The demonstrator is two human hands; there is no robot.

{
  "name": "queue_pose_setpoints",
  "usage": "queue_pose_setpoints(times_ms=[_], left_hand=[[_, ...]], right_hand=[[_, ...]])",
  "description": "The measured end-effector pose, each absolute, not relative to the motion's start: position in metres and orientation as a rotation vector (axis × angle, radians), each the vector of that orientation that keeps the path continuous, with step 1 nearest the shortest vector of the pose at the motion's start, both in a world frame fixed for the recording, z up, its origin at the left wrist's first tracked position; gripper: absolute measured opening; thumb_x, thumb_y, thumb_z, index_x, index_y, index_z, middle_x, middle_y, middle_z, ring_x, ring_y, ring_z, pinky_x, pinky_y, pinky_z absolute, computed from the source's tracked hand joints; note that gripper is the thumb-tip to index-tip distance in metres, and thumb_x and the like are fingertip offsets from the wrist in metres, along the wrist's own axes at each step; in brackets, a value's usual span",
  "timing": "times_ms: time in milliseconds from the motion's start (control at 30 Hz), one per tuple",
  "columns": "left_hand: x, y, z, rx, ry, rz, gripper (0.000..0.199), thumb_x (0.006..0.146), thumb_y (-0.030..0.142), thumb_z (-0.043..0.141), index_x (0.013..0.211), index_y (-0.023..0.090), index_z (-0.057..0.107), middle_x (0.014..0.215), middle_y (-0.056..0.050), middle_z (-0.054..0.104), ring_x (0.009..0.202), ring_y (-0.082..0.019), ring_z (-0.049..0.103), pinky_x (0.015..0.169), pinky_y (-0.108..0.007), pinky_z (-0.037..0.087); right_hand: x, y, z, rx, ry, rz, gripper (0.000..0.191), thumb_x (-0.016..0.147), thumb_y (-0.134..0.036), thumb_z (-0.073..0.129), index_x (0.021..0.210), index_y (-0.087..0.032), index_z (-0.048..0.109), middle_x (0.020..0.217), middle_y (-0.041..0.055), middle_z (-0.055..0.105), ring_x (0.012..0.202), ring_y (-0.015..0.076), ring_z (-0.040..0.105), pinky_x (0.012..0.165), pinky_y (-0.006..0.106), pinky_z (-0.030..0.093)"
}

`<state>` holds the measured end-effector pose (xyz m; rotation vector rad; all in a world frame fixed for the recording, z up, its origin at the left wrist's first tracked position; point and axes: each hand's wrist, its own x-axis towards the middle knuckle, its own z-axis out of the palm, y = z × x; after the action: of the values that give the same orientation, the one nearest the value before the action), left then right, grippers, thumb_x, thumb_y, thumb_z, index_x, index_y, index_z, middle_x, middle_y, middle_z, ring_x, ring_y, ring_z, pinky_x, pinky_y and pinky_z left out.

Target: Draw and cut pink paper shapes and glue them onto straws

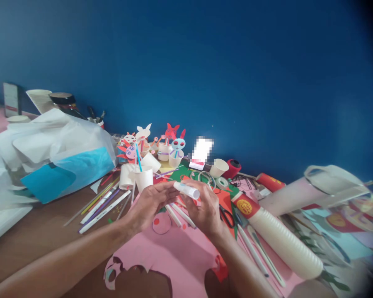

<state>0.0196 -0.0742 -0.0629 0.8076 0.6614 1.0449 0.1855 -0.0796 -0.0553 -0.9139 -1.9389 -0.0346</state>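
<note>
My right hand (205, 207) is closed around a white glue stick (188, 190), held up over the middle of the table with its round end toward me. My left hand (151, 205) is at the stick's far end, its fingers stretched out and close together; whether they touch the stick I cannot tell. Beneath both hands lies a pink paper sheet (174, 252) with shapes cut from its edges. A pink paper circle (161, 223) with a small red dot rests on the sheet, just below my fingers.
Paper cups (144, 178) and paper rabbit figures (178, 145) stand at the back. Several pens (104, 212) lie to the left, by a plastic bag (59, 136). On the right are black-handled scissors (226, 216), a tape roll (221, 182) and a long cup stack (282, 236). A blue wall (220, 74) rises behind.
</note>
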Motion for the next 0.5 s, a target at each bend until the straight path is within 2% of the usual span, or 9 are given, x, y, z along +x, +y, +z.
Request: queue_pose_setpoints(times_ms=[333, 500], left_hand=[[0.0193, -0.0734, -0.0623, 0.781, 0.708, 1.056, 0.025, 0.074, 0.015, 0.063, 0.098, 0.016, 0.069, 0.095, -0.007, 0.072, 0.094, -0.019, 0.064, 0.091, -0.032, 0.044], [0.0184, -0.0712, -0.064, 0.796, 0.721, 1.057, 0.025, 0.076, 0.017, 0.062, 0.1, 0.015, 0.068, 0.1, -0.007, 0.07, 0.096, -0.018, 0.063, 0.09, -0.03, 0.045]], right_hand=[[0.1905, -0.0764, -0.048, -0.957, -1.966, -0.095, 0.022, 0.085, -0.018, 0.051, 0.107, -0.02, 0.052, 0.095, 0.0079, 0.066, 0.087, 0.0213, 0.063, 0.075, 0.035, 0.051], [0.1904, -0.0752, -0.0501, -0.962, -1.982, -0.105, 0.022, 0.085, -0.019, 0.052, 0.107, -0.02, 0.052, 0.096, 0.0088, 0.066, 0.087, 0.0215, 0.063, 0.075, 0.035, 0.052]])
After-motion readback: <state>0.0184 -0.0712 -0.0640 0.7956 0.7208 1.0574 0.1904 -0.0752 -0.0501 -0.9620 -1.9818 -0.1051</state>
